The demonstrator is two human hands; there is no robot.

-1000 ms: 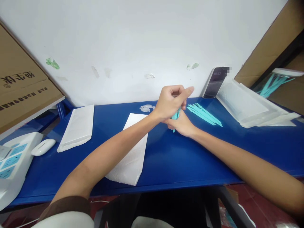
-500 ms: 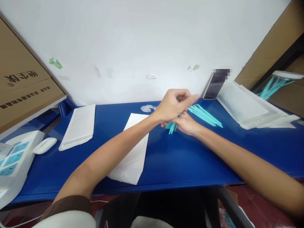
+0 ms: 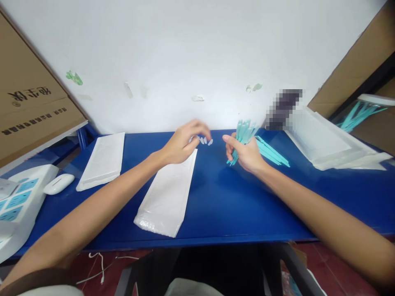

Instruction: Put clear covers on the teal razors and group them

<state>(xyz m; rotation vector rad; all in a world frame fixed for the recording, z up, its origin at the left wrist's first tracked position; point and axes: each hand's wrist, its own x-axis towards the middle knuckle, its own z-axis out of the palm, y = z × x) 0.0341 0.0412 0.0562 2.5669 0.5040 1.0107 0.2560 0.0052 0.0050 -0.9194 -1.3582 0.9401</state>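
My right hand [image 3: 243,150] grips a bundle of thin turquoise sticks [image 3: 245,131], which stands up out of the fist, with some ends showing below it. Just right of that hand, more turquoise sticks [image 3: 273,152] lie in a loose pile on the blue table [image 3: 231,205]. My left hand [image 3: 185,142] hovers over a few small translucent pieces [image 3: 205,140] near the wall. Its fingers are curved and apart, with nothing visible between them. The hand hides part of the small pieces. Below it lies a white padded envelope [image 3: 168,201].
Another white envelope [image 3: 103,160] lies at the left, near a white earbud case [image 3: 59,183] and a power strip [image 3: 23,201]. At the right are a stack of clear bags [image 3: 324,144], a phone [image 3: 282,111] against the wall and a jar of turquoise sticks [image 3: 361,113]. Cardboard flanks both sides.
My hands have moved apart. The left went left to the small translucent pieces; the right has turned, so its turquoise bundle now points upward.
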